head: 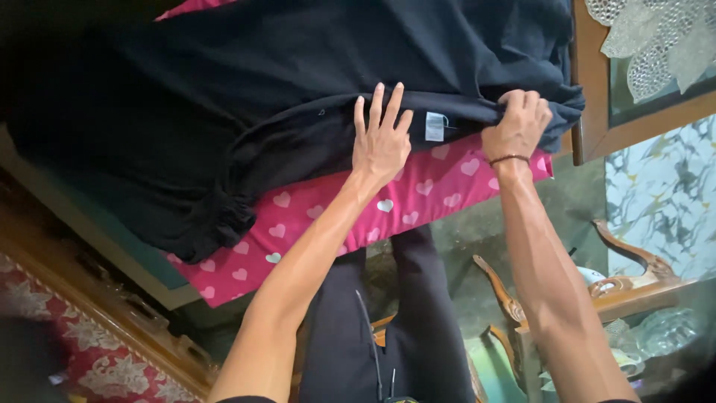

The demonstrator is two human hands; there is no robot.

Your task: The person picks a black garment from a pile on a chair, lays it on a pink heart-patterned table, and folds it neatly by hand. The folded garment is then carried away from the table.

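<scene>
Black garment [246,82] spread rumpled over a pink heart-print cloth [418,198], small white sewn-in label [435,126] at its near hem between the hands, left hand [382,142] flat on the fabric with fingers splayed, right hand [517,127] curled tight, gripping the hem, cord bracelet [509,158] at its wrist.

Black cloth garment [224,97] covers the pad's far side; pink heart-print fabric [418,201] lies bare near; brown wooden frame [593,82] blocks right.
</scene>
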